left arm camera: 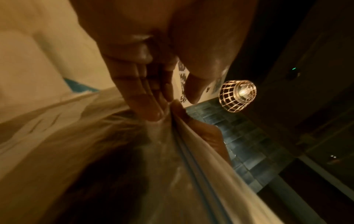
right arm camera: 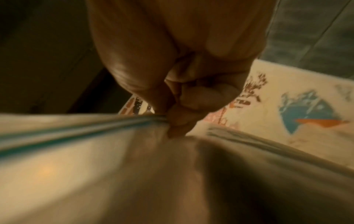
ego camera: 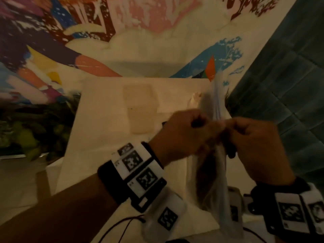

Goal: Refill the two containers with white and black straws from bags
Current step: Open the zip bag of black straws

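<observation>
left hand [ego camera: 182, 135]: clenched on the top lip of the bag [ego camera: 217, 181], on its 9 o'clock side.
right hand [ego camera: 257, 146]: the other lip is pinched between thumb and finger, right at the zip strip [right arm camera: 86, 130], on the 3 o'clock side.
bag: held up in the air over the worktop [ego camera: 105, 137], near its 4 o'clock part. Some dark stuff [ego camera: 204, 174] is seen inside. It is likely the black straws, but it is too blurry to be sure.
step: this looks like the opening of the bag's mouth.
containers: a pale see-through shape [ego camera: 140, 109] is seen at 10 o'clock from the hands. Whether it is a container cannot be told.
what could go wrong: if the lips are pulled too hard, the bag could be torn or popped open all at once, and straws could be thrown out. If one lip is let slip, the bag could be tipped and spilled.
edges: the worktop's 3 o'clock edge seems close under the right hand, with the tiled wall [ego camera: 289, 85] past it. Straws dropped there could be lost off the side.
open room: bare worktop is seen from 9 to 12 o'clock of the hands, so the bag would be safer moved that way.
</observation>
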